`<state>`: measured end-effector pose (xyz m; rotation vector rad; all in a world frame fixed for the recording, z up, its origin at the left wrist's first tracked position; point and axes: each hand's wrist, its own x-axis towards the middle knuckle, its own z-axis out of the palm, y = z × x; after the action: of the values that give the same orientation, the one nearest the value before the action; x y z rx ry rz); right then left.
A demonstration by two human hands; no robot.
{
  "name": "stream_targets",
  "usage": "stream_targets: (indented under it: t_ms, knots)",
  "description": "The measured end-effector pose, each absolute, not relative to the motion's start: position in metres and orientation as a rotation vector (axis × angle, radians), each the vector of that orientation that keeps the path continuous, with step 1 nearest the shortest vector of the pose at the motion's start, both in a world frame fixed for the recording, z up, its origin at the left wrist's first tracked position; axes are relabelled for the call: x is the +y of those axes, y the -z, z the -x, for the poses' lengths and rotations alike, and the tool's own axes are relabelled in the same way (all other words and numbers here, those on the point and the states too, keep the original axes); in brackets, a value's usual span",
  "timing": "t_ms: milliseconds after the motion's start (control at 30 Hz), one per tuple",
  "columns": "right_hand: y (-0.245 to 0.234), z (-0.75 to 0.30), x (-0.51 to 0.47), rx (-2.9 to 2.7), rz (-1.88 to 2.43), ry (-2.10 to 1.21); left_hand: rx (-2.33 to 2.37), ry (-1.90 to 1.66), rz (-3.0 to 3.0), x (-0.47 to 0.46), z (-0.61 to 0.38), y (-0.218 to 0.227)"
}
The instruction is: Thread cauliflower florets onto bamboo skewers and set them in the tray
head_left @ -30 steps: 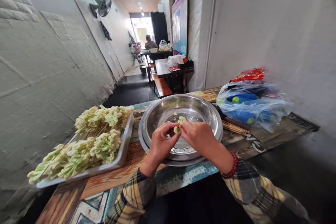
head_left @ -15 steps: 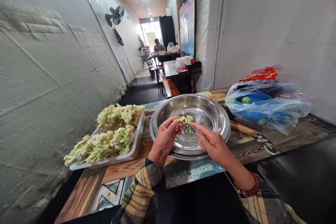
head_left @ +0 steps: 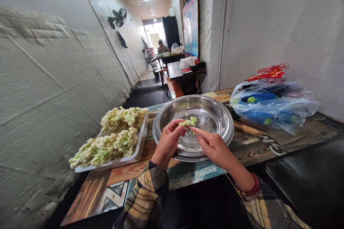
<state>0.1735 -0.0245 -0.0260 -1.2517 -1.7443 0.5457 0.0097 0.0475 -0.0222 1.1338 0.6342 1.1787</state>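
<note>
A fan [head_left: 121,17] juts from the left wall [head_left: 53,64]; a poster [head_left: 190,23] hangs at right. Beyond a bench [head_left: 174,87] is a person [head_left: 162,48]. A red packet [head_left: 268,73] shows at a clear bag's [head_left: 276,109] far edge.

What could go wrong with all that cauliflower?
The thin stick in the right hand points toward the left hand, so it might poke it. The cauliflower piece held there could slip into the metal basin below. Cauliflower bunches stick out past the tray edge, so a bump might knock some off.
</note>
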Motion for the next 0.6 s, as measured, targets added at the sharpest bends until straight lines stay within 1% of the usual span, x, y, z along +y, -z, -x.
stream_targets:
  t_ms: [600]
  knots:
    - [0.0287,-0.1759,-0.0205,-1.75,1.217,-0.603,0.693,-1.235,-1.24,0.047,-0.0092,0.026]
